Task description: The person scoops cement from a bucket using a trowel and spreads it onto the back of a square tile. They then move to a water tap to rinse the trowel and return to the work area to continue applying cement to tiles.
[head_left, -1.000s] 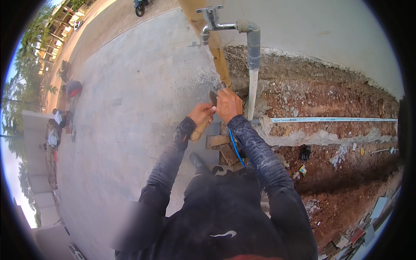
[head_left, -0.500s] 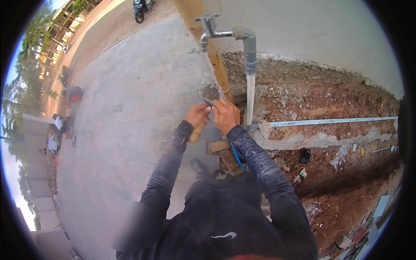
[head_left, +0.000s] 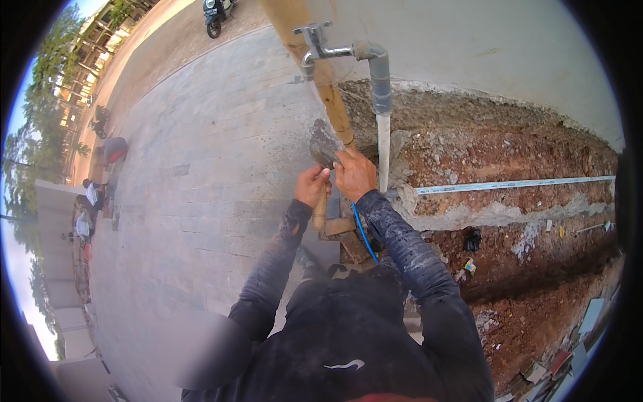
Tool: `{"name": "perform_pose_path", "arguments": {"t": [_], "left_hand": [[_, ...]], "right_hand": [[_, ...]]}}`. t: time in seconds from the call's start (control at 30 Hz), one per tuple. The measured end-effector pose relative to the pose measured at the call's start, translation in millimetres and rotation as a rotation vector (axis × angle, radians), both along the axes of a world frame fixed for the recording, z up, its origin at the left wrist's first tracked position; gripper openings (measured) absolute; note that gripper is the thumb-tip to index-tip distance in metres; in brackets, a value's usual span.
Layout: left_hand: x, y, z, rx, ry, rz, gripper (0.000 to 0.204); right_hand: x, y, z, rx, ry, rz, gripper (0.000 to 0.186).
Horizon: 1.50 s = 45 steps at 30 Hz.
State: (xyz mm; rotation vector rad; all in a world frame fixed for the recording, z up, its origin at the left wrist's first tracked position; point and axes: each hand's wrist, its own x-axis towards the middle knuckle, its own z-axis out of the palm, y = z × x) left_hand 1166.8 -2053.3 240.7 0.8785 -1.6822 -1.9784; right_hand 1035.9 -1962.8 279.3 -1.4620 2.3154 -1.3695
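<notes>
My left hand [head_left: 310, 185] is closed on the wooden handle [head_left: 319, 212] of a trowel-like tool. Its dark, broad blade [head_left: 321, 146] points away from me, and my right hand [head_left: 356, 175] is closed on the blade's right side. Just beyond my hands stand a yellow-brown post [head_left: 332, 100] and a white-and-grey standpipe [head_left: 380, 90] with a metal tap [head_left: 320, 52] on top. A blue hose [head_left: 364, 234] runs under my right forearm beside some bricks [head_left: 340, 228].
To the right lie an excavated dirt strip [head_left: 502, 281] with rubble and a long pale pipe [head_left: 509, 183] below a grey wall [head_left: 489, 47]. Grey paving [head_left: 167, 221] spans the left, where another person [head_left: 94, 194] crouches far off. A scooter [head_left: 218, 15] stands at the top.
Compared with earlier, my hands are lower, and the left has shifted rightward. The tool's handle has swung more upright, and its blade shows more beyond my fingers.
</notes>
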Motion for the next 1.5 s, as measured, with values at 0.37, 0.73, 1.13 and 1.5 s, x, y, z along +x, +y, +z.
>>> {"name": "perform_pose_path", "arguments": {"t": [0.37,0.73,1.13,1.5], "left_hand": [[-4.3,-2.8,-13.9,-0.105,0.061,0.073,0.021],[-18.2,-2.0,-22.3,-0.233,-0.15,-0.159,0.027],[-27.3,-15.5,16.6,-0.286,-0.404,-0.293,0.023],[-27.6,-25.3,37.9,-0.187,-0.409,-0.382,0.023]], "right_hand": [[-3.9,1.5,-6.9,-0.023,0.01,-0.004,0.017],[-21.3,-15.8,-5.3,0.117,-0.164,-0.068,0.029],[-16.4,-14.1,-17.4,-0.064,-0.1,-0.068,0.026],[-12.2,-7.1,-18.4,-0.08,-0.089,-0.039,0.024]]}}
